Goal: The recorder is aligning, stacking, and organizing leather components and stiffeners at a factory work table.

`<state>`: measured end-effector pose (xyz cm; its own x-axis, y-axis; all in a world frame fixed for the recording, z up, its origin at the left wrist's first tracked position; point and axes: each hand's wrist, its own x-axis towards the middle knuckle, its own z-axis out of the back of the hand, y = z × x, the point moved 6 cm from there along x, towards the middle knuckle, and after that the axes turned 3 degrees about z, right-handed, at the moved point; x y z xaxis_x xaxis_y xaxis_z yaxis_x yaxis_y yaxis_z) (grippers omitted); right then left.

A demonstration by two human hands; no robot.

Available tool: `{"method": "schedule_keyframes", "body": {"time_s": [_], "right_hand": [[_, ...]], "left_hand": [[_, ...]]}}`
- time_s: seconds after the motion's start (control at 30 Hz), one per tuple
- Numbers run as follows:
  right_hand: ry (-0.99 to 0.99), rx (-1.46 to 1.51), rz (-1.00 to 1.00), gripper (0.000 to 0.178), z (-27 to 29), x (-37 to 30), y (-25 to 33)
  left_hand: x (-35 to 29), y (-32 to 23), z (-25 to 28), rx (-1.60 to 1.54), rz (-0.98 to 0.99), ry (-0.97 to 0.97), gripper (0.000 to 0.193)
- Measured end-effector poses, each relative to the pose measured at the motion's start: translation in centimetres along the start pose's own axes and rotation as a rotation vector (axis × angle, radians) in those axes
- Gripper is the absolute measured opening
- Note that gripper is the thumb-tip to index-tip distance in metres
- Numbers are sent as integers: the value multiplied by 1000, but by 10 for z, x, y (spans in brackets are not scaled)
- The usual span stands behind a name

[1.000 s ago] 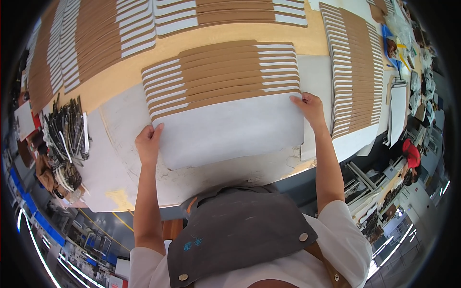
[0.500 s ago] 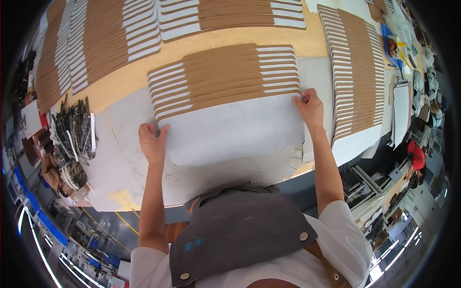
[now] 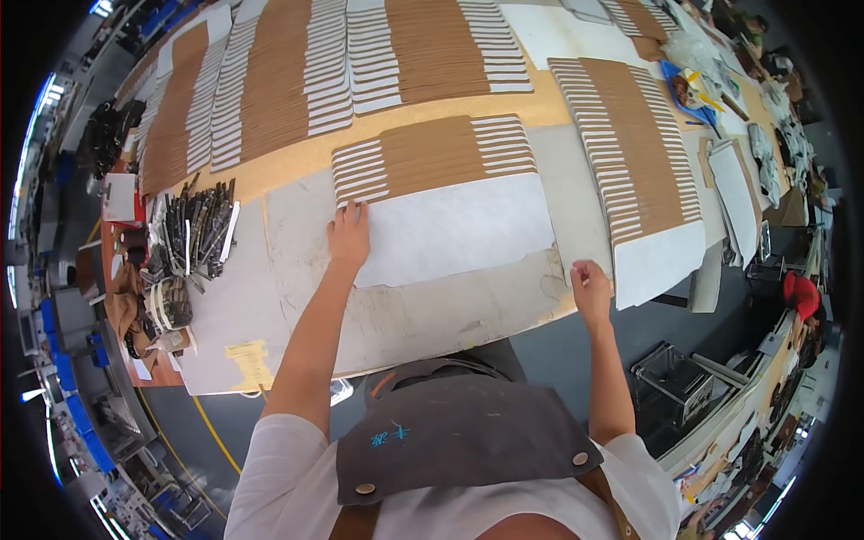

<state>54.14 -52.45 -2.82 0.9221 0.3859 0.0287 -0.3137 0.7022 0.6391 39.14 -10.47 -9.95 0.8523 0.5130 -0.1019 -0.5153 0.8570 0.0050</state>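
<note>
In front of me lies a fanned stack of brown and white panels (image 3: 432, 153), overlapping so that brown middles and white edge strips show in rows. The nearest panel shows its broad white face (image 3: 450, 229). My left hand (image 3: 348, 236) rests on that panel's left edge, fingers stretched out and lying flat. My right hand (image 3: 590, 290) is away from the stack, to its lower right near the table's front edge. Its fingers are curled in, and I see nothing held in them.
More fanned rows of panels (image 3: 639, 153) lie on the right and along the back (image 3: 432, 45). A heap of dark strips (image 3: 198, 225) sits on the left, near a roll of patterned material (image 3: 168, 301). A blue tray (image 3: 688, 90) stands at the back right. Farther right is a person in red (image 3: 801, 295).
My right hand has left the stack's right edge and come down toward the table's front edge. My left hand has gone from pinching the left edge to lying flat on it. The view has shifted.
</note>
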Motion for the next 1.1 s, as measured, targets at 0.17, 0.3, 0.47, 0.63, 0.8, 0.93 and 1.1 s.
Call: {"method": "schedule_keyframes", "body": {"time_s": [0.17, 0.3, 0.47, 0.63, 0.8, 0.93, 1.1], "right_hand": [[-113, -27, -173, 12, 48, -129, -29], [-75, -144, -373, 13, 47, -247, -79], [116, -170, -726, 23, -2, -370, -164], [437, -14, -987, 26, -19, -469, -255], [530, -37, -1004, 29, 62, -481, -310], [385, -155, -860, 30, 92, -528, -461], [-125, -143, -1039, 24, 251, -421, -472]], "left_hand": [[-2, -25, 14, 207, -17, -146, 48], [-57, -106, 22, -205, -272, -215, 36], [-175, -220, 35, -399, -641, -88, 31], [-248, -331, 34, -547, -889, 53, 27], [-261, -434, 14, -486, -953, 185, 22], [-258, -534, 22, -488, -983, 318, 22], [-243, -609, 44, -515, -1017, 248, 19]]}}
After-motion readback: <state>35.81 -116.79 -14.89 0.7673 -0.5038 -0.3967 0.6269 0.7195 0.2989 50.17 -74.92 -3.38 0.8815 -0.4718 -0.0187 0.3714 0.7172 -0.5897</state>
